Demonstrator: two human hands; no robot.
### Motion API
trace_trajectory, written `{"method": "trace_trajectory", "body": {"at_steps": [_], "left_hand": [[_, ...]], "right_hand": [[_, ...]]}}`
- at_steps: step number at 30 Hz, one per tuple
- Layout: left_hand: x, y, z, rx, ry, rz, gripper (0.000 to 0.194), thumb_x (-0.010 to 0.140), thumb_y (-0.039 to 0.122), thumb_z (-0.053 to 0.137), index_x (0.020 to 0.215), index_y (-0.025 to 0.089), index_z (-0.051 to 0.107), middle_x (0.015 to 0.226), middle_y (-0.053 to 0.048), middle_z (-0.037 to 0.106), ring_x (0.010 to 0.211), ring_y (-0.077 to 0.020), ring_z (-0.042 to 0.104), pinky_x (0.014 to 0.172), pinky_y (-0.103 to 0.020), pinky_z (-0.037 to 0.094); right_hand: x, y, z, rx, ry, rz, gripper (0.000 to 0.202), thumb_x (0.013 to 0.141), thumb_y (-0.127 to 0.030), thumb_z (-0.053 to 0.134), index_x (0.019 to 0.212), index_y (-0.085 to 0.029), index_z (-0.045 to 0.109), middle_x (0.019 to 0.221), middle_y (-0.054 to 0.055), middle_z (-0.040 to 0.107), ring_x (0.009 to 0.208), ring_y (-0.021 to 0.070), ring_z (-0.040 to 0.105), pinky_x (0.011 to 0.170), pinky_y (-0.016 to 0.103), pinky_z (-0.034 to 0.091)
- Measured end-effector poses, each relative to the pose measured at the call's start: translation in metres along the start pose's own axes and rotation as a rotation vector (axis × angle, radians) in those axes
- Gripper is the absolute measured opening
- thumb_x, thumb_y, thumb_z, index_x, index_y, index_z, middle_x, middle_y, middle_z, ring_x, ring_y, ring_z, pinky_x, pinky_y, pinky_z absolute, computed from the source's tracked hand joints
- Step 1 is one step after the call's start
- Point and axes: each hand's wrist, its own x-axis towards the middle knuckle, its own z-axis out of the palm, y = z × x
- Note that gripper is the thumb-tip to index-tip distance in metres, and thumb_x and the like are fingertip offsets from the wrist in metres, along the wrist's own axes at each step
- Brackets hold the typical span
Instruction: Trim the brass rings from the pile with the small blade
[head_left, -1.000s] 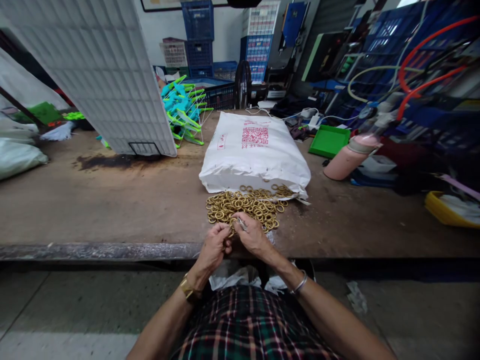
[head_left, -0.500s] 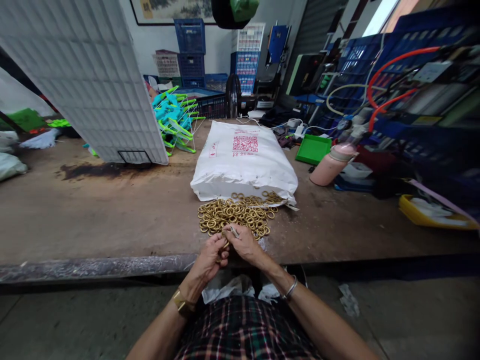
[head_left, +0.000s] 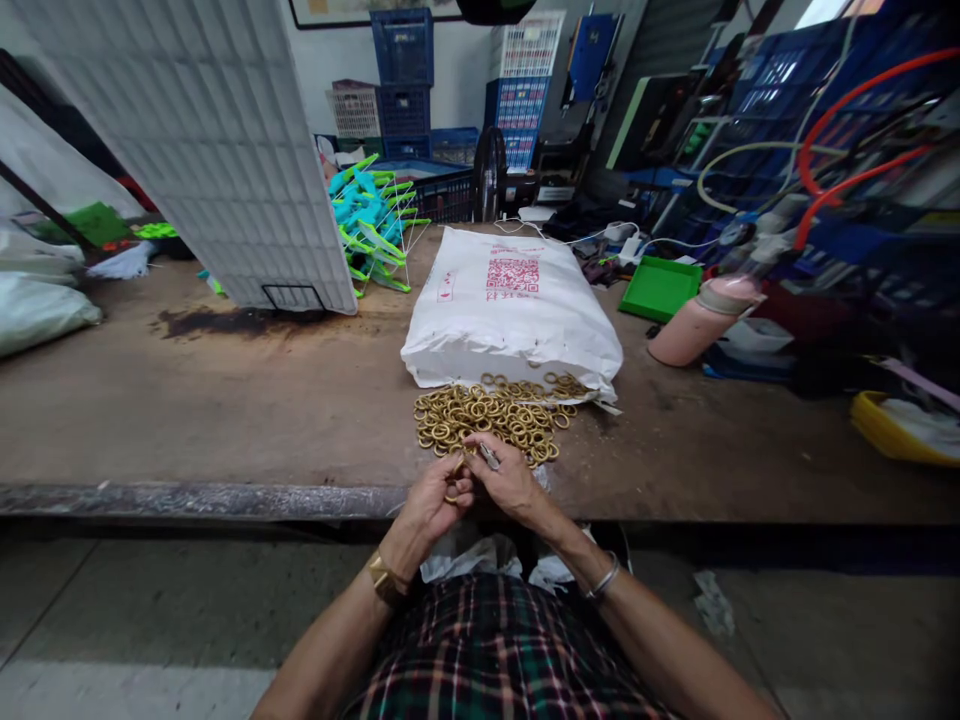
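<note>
My left hand [head_left: 431,502] is closed at the table's front edge, with a brass-coloured ring [head_left: 451,498] in its fingers. Touching its fingertips, my right hand [head_left: 513,486] is closed around a small silver metal tool [head_left: 489,456]; its exact kind is too small to make out. Just beyond both hands lies a pile of brass-coloured rings [head_left: 487,412], loose on the brown tabletop. A white sack [head_left: 457,330] with red print rests behind the pile, and several rings lie at its near, open-looking end.
A tall ribbed grey panel [head_left: 247,170] stands at left. Behind it sit green and turquoise plastic pieces [head_left: 371,220]. To the right are a green tray [head_left: 660,287], a pink bottle [head_left: 701,325] and a yellow basket [head_left: 885,430]. The table's front edge [head_left: 225,500] is near me.
The whole view has shifted, so the table things appear farther right and slightly higher. My hands stay together in front of the ring pile, still holding the ring and the silver tool.
</note>
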Motion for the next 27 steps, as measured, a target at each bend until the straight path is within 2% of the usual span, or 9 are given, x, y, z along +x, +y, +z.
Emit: {"method": "trace_trajectory", "body": {"at_steps": [7, 13, 16, 19, 21, 24, 27], "left_hand": [[-0.006, 0.001, 0.003, -0.027, 0.006, -0.110, 0.011, 0.079, 0.011, 0.047, 0.068, 0.013, 0.045, 0.051, 0.004, 0.042, 0.033, 0.0002, 0.027, 0.032, -0.010, 0.018], [-0.005, -0.001, -0.002, -0.079, -0.093, -0.207, 0.010, 0.079, 0.009, 0.046, 0.069, 0.011, 0.046, 0.055, 0.004, 0.042, 0.035, 0.0011, 0.024, 0.032, -0.009, 0.018], [-0.004, -0.002, -0.003, -0.118, -0.101, -0.214, 0.014, 0.081, 0.009, 0.041, 0.068, 0.011, 0.045, 0.055, 0.004, 0.040, 0.034, 0.0011, 0.023, 0.032, -0.009, 0.018], [-0.006, -0.002, 0.000, -0.142, -0.073, -0.189, 0.020, 0.085, 0.012, 0.036, 0.066, 0.012, 0.043, 0.054, 0.004, 0.039, 0.033, 0.0010, 0.023, 0.031, -0.010, 0.018], [-0.007, 0.000, 0.003, -0.148, -0.043, -0.164, 0.023, 0.086, 0.013, 0.034, 0.064, 0.012, 0.042, 0.054, 0.004, 0.039, 0.033, 0.0011, 0.023, 0.031, -0.010, 0.019], [-0.008, 0.001, 0.006, -0.166, -0.002, -0.147, 0.024, 0.087, 0.013, 0.033, 0.065, 0.012, 0.043, 0.053, 0.005, 0.038, 0.032, 0.0012, 0.022, 0.030, -0.010, 0.017], [-0.007, 0.001, 0.006, -0.194, 0.007, -0.153, 0.024, 0.087, 0.013, 0.035, 0.064, 0.012, 0.042, 0.052, 0.006, 0.035, 0.033, 0.0014, 0.021, 0.031, -0.010, 0.017]], "right_hand": [[0.002, 0.006, 0.002, 0.002, -0.040, 0.014, 0.027, 0.084, -0.039, 0.041, 0.076, -0.018, 0.056, 0.068, -0.001, 0.056, 0.065, 0.0111, 0.051, 0.063, 0.023, 0.039], [0.004, 0.009, 0.002, 0.076, -0.032, 0.099, 0.028, 0.082, -0.040, 0.042, 0.069, -0.018, 0.053, 0.060, -0.004, 0.049, 0.057, 0.0098, 0.044, 0.056, 0.022, 0.036], [0.005, 0.008, 0.003, 0.070, -0.002, 0.134, 0.029, 0.082, -0.040, 0.040, 0.067, -0.018, 0.051, 0.057, -0.004, 0.045, 0.054, 0.0095, 0.041, 0.053, 0.022, 0.034], [0.005, 0.009, 0.001, -0.046, 0.087, 0.129, 0.027, 0.083, -0.038, 0.038, 0.069, -0.019, 0.050, 0.056, -0.005, 0.043, 0.052, 0.0098, 0.040, 0.053, 0.022, 0.033], [0.003, 0.011, -0.001, -0.188, 0.095, 0.072, 0.023, 0.083, -0.034, 0.037, 0.071, -0.019, 0.050, 0.057, -0.004, 0.045, 0.054, 0.0104, 0.041, 0.054, 0.022, 0.032], [-0.003, 0.013, -0.002, -0.419, -0.022, -0.029, 0.014, 0.079, -0.021, 0.039, 0.075, -0.019, 0.053, 0.064, -0.001, 0.054, 0.059, 0.0119, 0.046, 0.058, 0.023, 0.031], [-0.008, 0.012, -0.001, -0.576, -0.114, -0.052, 0.015, 0.075, -0.014, 0.041, 0.080, -0.019, 0.054, 0.070, 0.002, 0.059, 0.062, 0.0133, 0.050, 0.058, 0.023, 0.030]]}}
